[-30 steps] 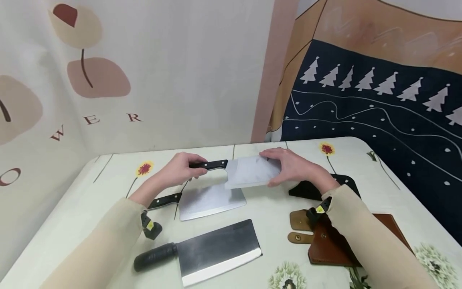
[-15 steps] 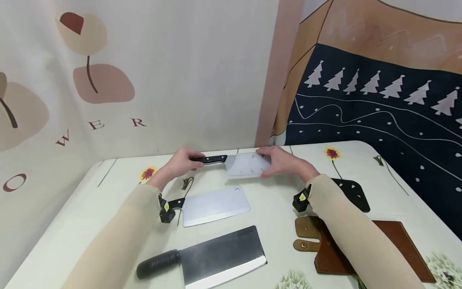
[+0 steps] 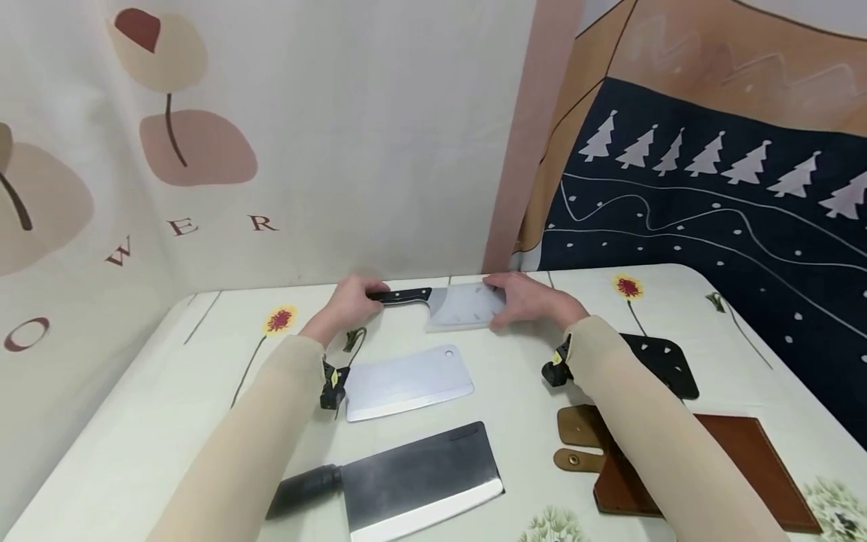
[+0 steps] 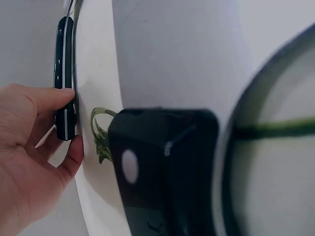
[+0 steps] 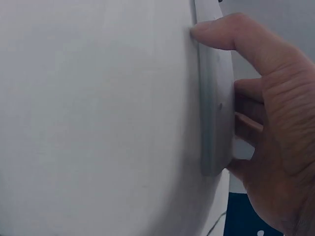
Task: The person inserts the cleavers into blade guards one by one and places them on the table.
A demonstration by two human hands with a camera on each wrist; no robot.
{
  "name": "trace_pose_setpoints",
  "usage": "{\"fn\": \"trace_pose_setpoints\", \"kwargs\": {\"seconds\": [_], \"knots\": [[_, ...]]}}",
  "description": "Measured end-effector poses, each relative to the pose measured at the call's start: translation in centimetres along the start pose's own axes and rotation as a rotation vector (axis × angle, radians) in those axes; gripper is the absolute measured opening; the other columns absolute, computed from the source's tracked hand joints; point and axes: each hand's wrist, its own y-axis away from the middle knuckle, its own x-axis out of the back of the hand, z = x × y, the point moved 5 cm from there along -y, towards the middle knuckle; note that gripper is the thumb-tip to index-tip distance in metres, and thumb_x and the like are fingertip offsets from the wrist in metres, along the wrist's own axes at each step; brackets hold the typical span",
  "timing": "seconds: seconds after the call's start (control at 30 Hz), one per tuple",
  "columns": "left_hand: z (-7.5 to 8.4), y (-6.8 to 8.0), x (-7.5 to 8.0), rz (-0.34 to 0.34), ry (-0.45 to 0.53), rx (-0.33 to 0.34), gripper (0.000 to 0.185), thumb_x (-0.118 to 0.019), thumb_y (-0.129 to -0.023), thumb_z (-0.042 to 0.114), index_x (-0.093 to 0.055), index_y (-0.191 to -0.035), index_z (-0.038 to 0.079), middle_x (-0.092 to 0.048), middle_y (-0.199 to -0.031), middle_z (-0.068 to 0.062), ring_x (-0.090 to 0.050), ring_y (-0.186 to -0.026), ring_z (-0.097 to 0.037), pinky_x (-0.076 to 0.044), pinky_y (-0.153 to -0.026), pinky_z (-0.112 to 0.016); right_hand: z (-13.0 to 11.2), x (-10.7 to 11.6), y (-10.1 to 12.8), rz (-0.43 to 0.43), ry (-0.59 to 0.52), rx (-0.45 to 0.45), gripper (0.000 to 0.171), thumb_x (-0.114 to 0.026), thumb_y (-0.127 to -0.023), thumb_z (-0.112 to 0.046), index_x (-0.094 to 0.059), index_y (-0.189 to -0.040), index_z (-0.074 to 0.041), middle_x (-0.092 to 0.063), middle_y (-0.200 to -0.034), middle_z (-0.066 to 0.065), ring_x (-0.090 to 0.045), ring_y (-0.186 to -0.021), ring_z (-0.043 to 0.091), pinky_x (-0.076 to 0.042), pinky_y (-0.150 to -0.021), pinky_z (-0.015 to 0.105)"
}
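Observation:
Near the table's back edge lies a cleaver with a black riveted handle (image 3: 406, 295) and a whitish cover (image 3: 463, 305) over most of its blade. My left hand (image 3: 348, 305) pinches the handle's end between thumb and fingers, as the left wrist view also shows on the handle (image 4: 64, 59). At the other end, my right hand (image 3: 531, 299) grips the cover, thumb on the near edge and fingers behind. In the right wrist view the cover (image 5: 216, 113) looks thick and smooth, close over the white tablecloth. Only a strip of bare steel shows beside the handle.
In front lies a second steel cleaver (image 3: 409, 382), its handle hidden by the left wrist camera. Nearer is a dark-bladed cleaver (image 3: 420, 474). At right, a black blade cover (image 3: 660, 365) and a brown leather sheath (image 3: 745, 452) lie partly under the right sleeve. A curtain hangs behind.
Both hands have carried the covered cleaver away from the second cleaver, down to the back of the table. Their grips on handle and cover have stayed the same.

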Motion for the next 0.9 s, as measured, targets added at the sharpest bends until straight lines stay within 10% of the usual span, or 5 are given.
{"fn": "trace_pose_setpoints", "kwargs": {"seconds": [0.4,0.9], "knots": [[0.4,2.0,0.8,0.028,-0.059,0.005,0.059,-0.056,-0.089,-0.008,-0.050,-0.147,-0.002,-0.048,-0.148,-0.027,-0.047,-0.134,-0.044,-0.047,-0.100,-0.052,0.0,0.2,2.4,-0.001,-0.078,-0.089,0.105,-0.084,-0.083,-0.027,-0.020,-0.162,-0.001,-0.030,-0.163,0.020,-0.025,-0.149,0.039,-0.021,-0.119,0.054],[5.0,11.2,2.6,-0.002,-0.076,-0.261,0.052,-0.072,-0.091,0.002,-0.058,-0.140,0.000,-0.053,-0.144,-0.021,-0.049,-0.133,-0.042,-0.048,-0.098,-0.057,-2.2,2.1,9.5,0.000,-0.126,-0.071,0.097,-0.082,-0.088,-0.026,-0.023,-0.163,-0.010,-0.027,-0.164,0.019,-0.026,-0.147,0.040,-0.026,-0.114,0.064]]}}
